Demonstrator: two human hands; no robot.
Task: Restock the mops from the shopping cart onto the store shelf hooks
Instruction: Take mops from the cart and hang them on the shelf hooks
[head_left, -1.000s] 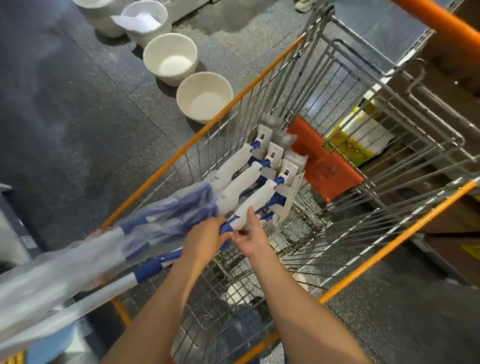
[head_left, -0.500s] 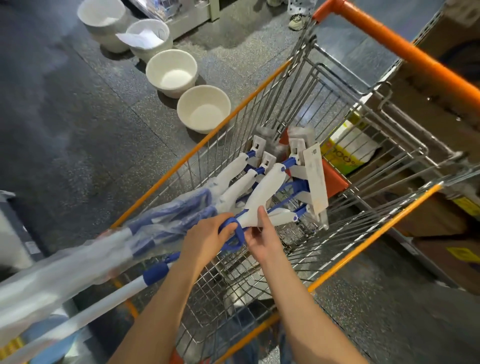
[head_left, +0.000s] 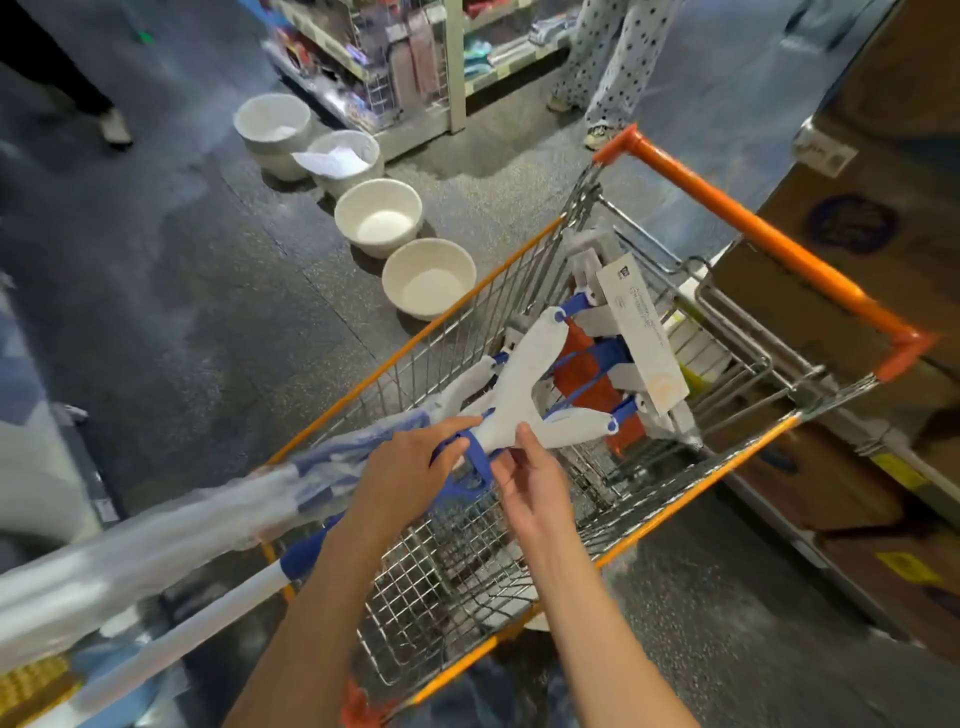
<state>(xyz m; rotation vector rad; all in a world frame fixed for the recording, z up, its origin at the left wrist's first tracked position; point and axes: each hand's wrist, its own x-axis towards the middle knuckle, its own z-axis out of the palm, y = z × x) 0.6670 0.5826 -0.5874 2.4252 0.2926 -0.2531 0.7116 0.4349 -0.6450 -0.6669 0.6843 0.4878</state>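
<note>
Head view: both hands clamp 1 mop (head_left: 519, 384) above the shopping cart (head_left: 691, 499) — left hand (head_left: 410, 467) wraps the blue collar, right hand (head_left: 535, 483) pinches the white yoke.

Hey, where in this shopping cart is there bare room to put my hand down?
The near end of the cart is free: bare wire floor below both hands, bordered by the orange side rails. The far end is crowded with mop heads and an orange item. The left side holds the bagged mops.
</note>
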